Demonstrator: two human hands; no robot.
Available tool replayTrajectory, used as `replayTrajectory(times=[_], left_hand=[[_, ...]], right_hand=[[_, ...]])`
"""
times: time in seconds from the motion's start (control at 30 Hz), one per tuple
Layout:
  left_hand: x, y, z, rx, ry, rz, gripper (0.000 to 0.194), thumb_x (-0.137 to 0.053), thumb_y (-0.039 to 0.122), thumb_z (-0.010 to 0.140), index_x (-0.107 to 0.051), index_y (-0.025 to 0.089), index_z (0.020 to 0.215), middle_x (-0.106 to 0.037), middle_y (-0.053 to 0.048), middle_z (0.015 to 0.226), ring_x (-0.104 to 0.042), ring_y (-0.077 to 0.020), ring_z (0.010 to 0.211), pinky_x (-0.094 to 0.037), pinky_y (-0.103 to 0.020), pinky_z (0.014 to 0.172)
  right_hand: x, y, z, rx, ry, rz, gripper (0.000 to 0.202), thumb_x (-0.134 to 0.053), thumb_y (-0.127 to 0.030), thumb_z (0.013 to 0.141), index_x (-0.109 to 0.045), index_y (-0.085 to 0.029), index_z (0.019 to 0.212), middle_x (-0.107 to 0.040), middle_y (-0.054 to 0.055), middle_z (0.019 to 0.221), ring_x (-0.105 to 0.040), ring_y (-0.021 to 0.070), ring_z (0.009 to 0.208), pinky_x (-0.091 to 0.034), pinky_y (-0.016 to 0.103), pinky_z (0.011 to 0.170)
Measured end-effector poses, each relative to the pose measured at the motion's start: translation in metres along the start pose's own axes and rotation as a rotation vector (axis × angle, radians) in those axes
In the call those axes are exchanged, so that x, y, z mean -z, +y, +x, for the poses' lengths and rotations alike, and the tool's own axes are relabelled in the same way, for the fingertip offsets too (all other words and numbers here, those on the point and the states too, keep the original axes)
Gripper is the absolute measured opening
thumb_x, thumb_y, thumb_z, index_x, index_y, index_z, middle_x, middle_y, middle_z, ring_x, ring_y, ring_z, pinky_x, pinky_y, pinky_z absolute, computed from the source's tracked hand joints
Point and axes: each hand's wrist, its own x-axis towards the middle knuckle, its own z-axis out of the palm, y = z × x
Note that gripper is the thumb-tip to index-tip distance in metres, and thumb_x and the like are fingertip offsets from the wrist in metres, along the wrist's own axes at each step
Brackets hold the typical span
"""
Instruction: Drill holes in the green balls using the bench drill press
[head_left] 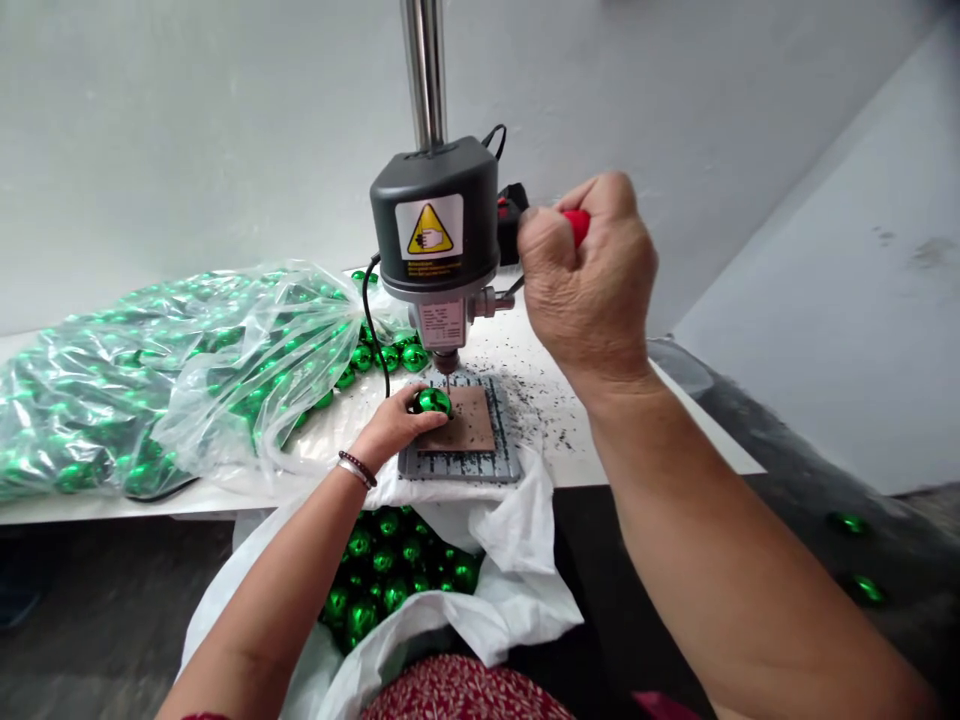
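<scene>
Between the thumb and fingers of my left hand is a shiny green ball, held beside the bit of a small drill press. Just under the ball lies a brown board on the grey slotted base plate. My right hand is closed around the red-ended feed lever at the right of the drill head. Whether the bit touches the ball is hard to make out.
A clear plastic bag of green balls covers the table's left side. Below the table edge, a white sack holds more green balls. Dark shavings litter the white table. Two balls lie on the floor at right.
</scene>
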Motion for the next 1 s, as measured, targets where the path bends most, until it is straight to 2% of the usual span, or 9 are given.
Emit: replayTrajectory(times=[0.17,0.4,0.53,0.67,0.77,0.87,1.0], left_hand=[[-0.008,0.004,0.003,-0.027,0.025,0.188,0.067,-0.08,0.035,0.066,-0.064,0.017,0.129,-0.073,-0.006,0.109,-0.065,-0.0236,0.1,-0.05,-0.036,0.095],[-0.015,0.018,0.004,-0.079,-0.013,0.332,0.071,-0.082,0.03,0.066,-0.064,0.018,0.133,-0.073,-0.008,0.117,-0.065,-0.0259,0.106,-0.049,-0.038,0.099],[-0.016,0.017,0.003,-0.087,-0.051,0.244,0.071,-0.081,0.036,0.068,-0.063,0.018,0.135,-0.073,-0.009,0.116,-0.065,-0.0256,0.102,-0.05,-0.038,0.096],[-0.014,0.011,0.002,-0.063,-0.055,0.164,0.063,-0.074,0.04,0.074,-0.063,0.018,0.132,-0.073,-0.006,0.106,-0.065,-0.022,0.094,-0.052,-0.034,0.089],[-0.01,0.008,0.005,-0.077,-0.041,0.131,0.054,-0.072,0.043,0.074,-0.067,0.018,0.123,-0.072,-0.003,0.097,-0.063,-0.0184,0.082,-0.051,-0.03,0.079],[-0.006,0.005,0.009,-0.035,-0.076,0.063,0.054,-0.068,0.045,0.077,-0.066,0.014,0.122,-0.068,-0.002,0.087,-0.056,-0.0135,0.066,-0.047,-0.027,0.065],[-0.004,0.001,0.012,-0.022,-0.092,-0.02,0.054,-0.068,0.046,0.077,-0.065,0.014,0.12,-0.064,0.0,0.084,-0.052,-0.0106,0.06,-0.044,-0.025,0.06]], right_hand=[[0.002,-0.005,0.0,0.013,0.063,-0.031,0.027,-0.051,-0.042,0.092,-0.043,-0.018,0.083,-0.042,-0.003,0.07,-0.039,0.0051,0.066,-0.039,0.021,0.069],[0.008,-0.022,0.002,-0.135,0.017,-0.074,0.028,-0.054,-0.04,0.088,-0.037,-0.02,0.077,-0.039,-0.002,0.07,-0.034,0.0069,0.066,-0.035,0.023,0.069],[0.01,-0.027,0.001,-0.15,-0.004,-0.079,0.027,-0.056,-0.037,0.087,-0.037,-0.02,0.078,-0.04,-0.003,0.071,-0.034,0.007,0.066,-0.033,0.023,0.067],[0.011,-0.031,0.0,-0.213,-0.023,-0.077,0.028,-0.057,-0.032,0.087,-0.034,-0.019,0.077,-0.038,-0.004,0.072,-0.033,0.0059,0.067,-0.03,0.022,0.07],[0.011,-0.033,0.001,-0.211,-0.029,-0.049,0.029,-0.057,-0.028,0.088,-0.032,-0.019,0.077,-0.034,-0.005,0.072,-0.03,0.0052,0.067,-0.028,0.021,0.072],[0.01,-0.034,0.002,-0.206,-0.041,-0.041,0.031,-0.056,-0.024,0.089,-0.028,-0.02,0.076,-0.033,-0.006,0.072,-0.028,0.0047,0.068,-0.025,0.021,0.073],[0.011,-0.037,0.003,-0.211,-0.069,-0.072,0.034,-0.053,-0.024,0.091,-0.024,-0.021,0.074,-0.031,-0.006,0.072,-0.026,0.0045,0.068,-0.024,0.02,0.073]])
